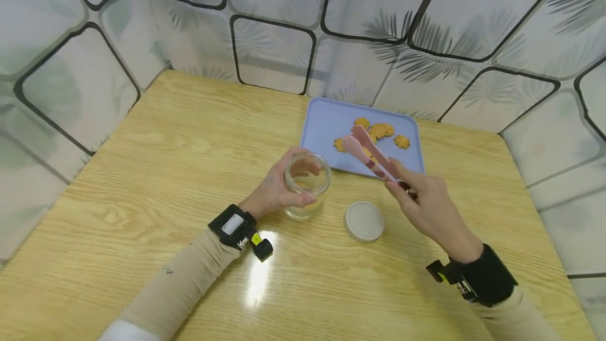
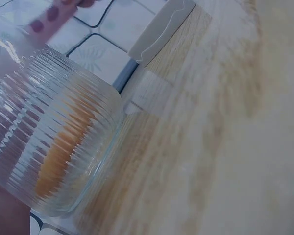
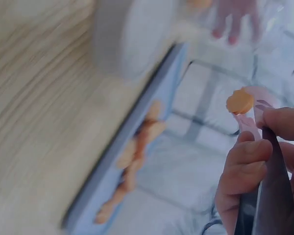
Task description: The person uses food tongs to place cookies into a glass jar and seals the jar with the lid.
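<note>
My left hand (image 1: 284, 186) grips a ribbed glass jar (image 1: 300, 213), thumb in front and fingers round the far side. Through the jar's wall in the left wrist view an orange-brown cookie (image 2: 63, 152) shows near the bottom. Pink tongs (image 1: 374, 158) are pinched in my right hand (image 1: 428, 201), above the near side of a blue tray (image 1: 322, 120). At the tongs' tips, a cookie (image 3: 240, 102) is held in the right wrist view. Several more cookies (image 1: 379, 130) lie on the tray, partly behind the tongs.
A round off-white lid (image 1: 364, 221) lies on the wooden table (image 1: 189, 136) between my hands, right of the jar. A patterned curtain (image 1: 274, 51) borders the table's back and sides, close behind the tray.
</note>
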The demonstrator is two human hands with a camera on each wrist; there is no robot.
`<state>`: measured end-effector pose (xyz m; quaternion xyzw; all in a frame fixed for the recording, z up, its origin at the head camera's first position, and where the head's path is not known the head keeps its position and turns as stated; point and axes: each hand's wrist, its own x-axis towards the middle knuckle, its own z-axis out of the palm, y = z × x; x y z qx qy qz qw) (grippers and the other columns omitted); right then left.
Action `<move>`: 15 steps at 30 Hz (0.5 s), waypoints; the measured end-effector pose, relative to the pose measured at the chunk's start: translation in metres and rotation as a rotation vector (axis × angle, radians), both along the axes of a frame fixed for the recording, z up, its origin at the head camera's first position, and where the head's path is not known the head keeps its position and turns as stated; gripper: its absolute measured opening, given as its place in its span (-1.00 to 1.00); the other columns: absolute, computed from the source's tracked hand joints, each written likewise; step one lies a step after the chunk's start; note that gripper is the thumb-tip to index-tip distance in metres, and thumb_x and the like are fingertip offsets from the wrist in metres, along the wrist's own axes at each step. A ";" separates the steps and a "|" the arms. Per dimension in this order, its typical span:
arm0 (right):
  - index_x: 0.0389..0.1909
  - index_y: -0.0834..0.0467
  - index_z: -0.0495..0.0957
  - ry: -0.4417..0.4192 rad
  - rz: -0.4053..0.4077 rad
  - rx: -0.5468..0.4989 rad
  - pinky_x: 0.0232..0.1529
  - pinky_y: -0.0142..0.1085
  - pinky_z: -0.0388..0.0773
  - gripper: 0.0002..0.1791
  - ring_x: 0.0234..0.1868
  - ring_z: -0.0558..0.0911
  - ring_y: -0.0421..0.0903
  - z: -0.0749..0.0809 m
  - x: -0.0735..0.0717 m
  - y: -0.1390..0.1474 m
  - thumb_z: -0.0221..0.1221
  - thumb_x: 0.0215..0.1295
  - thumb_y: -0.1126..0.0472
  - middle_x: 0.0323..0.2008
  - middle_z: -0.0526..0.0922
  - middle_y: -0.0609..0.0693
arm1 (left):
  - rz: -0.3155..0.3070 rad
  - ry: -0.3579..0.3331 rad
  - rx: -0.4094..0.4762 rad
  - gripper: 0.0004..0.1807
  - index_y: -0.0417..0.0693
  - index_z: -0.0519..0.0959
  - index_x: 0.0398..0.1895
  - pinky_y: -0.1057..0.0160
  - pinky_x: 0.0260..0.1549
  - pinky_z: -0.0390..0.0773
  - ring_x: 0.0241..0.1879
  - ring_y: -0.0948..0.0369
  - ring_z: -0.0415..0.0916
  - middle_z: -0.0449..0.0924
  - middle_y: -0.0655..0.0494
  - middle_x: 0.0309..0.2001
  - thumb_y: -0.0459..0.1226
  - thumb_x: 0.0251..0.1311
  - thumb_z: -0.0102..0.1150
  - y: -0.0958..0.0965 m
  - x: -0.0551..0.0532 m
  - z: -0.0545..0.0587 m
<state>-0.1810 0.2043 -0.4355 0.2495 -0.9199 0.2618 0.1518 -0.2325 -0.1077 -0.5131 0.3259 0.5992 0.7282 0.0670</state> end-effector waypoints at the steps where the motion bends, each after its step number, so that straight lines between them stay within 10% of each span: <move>1: 0.34 0.27 0.48 0.012 0.027 -0.020 -0.62 -0.50 0.24 -0.49 -0.69 0.29 -0.34 0.004 0.004 -0.004 0.23 0.40 0.33 -0.55 0.66 -0.06 | 0.002 0.005 0.002 -0.08 -0.23 0.25 0.30 -0.33 0.02 0.58 0.24 -0.28 0.38 0.47 -0.48 0.13 -0.16 -0.07 0.58 0.000 0.000 0.001; 9: 0.35 0.21 0.50 0.080 0.199 -0.085 -0.60 -0.58 0.15 -0.41 -0.64 0.18 -0.41 0.020 0.028 -0.025 0.30 0.27 0.45 -0.54 0.47 -0.23 | 0.012 0.024 -0.023 -0.01 -0.24 0.24 0.32 -0.36 0.07 0.54 0.22 -0.27 0.42 0.48 -0.49 0.13 0.00 -0.07 0.59 -0.001 -0.002 0.001; 15: 0.37 0.17 0.49 0.044 0.223 -0.061 -0.62 -0.60 0.16 -0.39 -0.65 0.19 -0.44 0.018 0.037 -0.033 0.30 0.28 0.41 -0.53 0.45 -0.25 | 0.030 0.008 -0.065 -0.09 -0.20 0.28 0.34 -0.15 0.14 0.57 0.20 -0.05 0.48 0.50 -0.21 0.21 -0.25 -0.10 0.57 -0.003 -0.001 0.001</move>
